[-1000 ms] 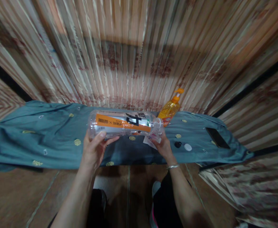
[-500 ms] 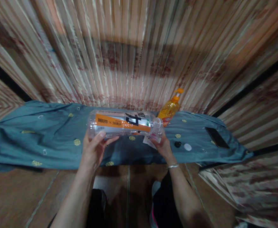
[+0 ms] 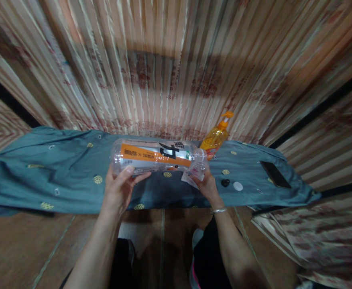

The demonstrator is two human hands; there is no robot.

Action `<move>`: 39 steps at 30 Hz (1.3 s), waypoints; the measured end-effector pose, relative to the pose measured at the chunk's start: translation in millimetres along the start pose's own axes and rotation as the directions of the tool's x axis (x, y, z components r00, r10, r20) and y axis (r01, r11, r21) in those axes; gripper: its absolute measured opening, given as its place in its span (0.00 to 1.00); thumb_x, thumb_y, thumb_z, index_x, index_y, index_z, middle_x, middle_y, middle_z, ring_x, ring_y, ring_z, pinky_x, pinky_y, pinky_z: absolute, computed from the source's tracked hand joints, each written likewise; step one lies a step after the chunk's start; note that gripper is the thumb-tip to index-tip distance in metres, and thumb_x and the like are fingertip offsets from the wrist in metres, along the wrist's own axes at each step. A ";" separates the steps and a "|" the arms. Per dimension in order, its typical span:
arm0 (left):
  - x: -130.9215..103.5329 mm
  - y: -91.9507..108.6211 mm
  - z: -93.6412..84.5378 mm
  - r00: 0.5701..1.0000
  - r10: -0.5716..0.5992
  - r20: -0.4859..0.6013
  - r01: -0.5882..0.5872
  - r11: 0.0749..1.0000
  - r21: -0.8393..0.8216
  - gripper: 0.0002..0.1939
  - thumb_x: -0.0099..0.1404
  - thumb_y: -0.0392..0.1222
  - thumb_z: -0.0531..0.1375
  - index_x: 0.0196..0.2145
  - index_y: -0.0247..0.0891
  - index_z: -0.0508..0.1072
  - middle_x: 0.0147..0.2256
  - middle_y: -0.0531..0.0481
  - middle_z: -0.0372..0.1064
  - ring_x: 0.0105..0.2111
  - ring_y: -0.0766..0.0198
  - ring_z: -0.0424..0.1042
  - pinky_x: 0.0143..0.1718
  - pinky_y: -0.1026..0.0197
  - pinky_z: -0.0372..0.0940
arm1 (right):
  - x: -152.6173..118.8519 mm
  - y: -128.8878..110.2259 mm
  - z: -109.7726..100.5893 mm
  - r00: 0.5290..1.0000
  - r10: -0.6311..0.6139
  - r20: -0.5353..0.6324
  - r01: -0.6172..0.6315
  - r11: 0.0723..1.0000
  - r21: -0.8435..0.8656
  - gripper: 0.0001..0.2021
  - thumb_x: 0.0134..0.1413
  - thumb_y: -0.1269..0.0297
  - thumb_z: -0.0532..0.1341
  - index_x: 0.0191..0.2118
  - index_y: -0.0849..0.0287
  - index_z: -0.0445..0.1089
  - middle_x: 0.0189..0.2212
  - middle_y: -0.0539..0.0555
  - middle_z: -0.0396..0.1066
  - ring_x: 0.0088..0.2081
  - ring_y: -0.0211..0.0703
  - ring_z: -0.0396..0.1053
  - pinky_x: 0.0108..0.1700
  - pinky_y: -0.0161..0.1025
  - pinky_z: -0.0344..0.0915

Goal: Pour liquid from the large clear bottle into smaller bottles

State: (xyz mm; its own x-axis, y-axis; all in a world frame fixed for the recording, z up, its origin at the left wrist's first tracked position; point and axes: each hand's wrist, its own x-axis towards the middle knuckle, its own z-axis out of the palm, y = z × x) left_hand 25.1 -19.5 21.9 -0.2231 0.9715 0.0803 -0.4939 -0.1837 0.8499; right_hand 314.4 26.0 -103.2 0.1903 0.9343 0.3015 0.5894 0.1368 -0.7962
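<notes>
A large clear plastic drink bottle [image 3: 151, 156] with an orange and silver label lies sideways in the air over the cloth-covered surface, its neck to the right. My left hand [image 3: 120, 186] is wrapped around its base end from below, thumb on the near side. At the neck, my right hand [image 3: 206, 184] is closed on a crumpled-looking clear plastic piece [image 3: 198, 166]; its exact kind cannot be made out. That piece touches or overlaps the bottle's mouth. Behind the neck stands an orange pump bottle [image 3: 214, 138], partly covered by it.
A blue-green patterned cloth [image 3: 73, 172] covers the narrow surface. To the right of my right hand lie a small black cap [image 3: 225, 183], a white disc [image 3: 237, 186] and a dark phone [image 3: 275, 174]. A pleated curtain [image 3: 151, 72] hangs close behind.
Almost nothing differs. Both hands keep the bottle and the clear plastic piece in the same place; the view has shifted only slightly.
</notes>
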 end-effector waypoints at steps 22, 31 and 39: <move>0.7 -2.2 -1.0 1.000 0.001 0.005 -0.001 1.000 -0.009 0.26 0.48 0.46 0.75 0.45 0.43 0.76 0.41 0.50 0.78 0.40 0.52 0.79 0.39 0.45 0.80 | -0.5 0.0 0.8 1.000 -0.005 -0.016 0.005 1.000 0.010 0.33 0.50 0.59 0.69 0.62 0.56 0.62 0.47 0.59 0.80 0.48 0.58 0.79 0.49 0.50 0.75; 1.4 -1.9 -2.1 1.000 -0.008 0.007 0.008 1.000 -0.001 0.28 0.49 0.45 0.75 0.48 0.45 0.75 0.44 0.49 0.77 0.42 0.52 0.79 0.39 0.47 0.80 | -1.0 -0.9 0.1 1.000 -0.016 0.007 0.016 1.000 0.001 0.33 0.51 0.59 0.68 0.62 0.55 0.61 0.48 0.58 0.80 0.48 0.58 0.79 0.49 0.50 0.76; 1.5 -1.7 -1.0 1.000 -0.010 0.005 0.010 1.000 0.005 0.30 0.49 0.46 0.74 0.50 0.45 0.75 0.42 0.50 0.77 0.41 0.52 0.79 0.38 0.48 0.80 | -0.3 -1.6 -0.7 1.000 -0.018 0.010 0.018 1.000 0.001 0.34 0.50 0.60 0.67 0.63 0.57 0.61 0.49 0.60 0.79 0.48 0.58 0.79 0.50 0.51 0.75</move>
State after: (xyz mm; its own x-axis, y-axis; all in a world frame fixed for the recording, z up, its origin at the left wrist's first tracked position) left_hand 24.8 -17.9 20.0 -0.2135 0.9741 0.0742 -0.4923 -0.1729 0.8531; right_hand 313.9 25.3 -101.6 0.1718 0.9348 0.3108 0.5920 0.1541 -0.7911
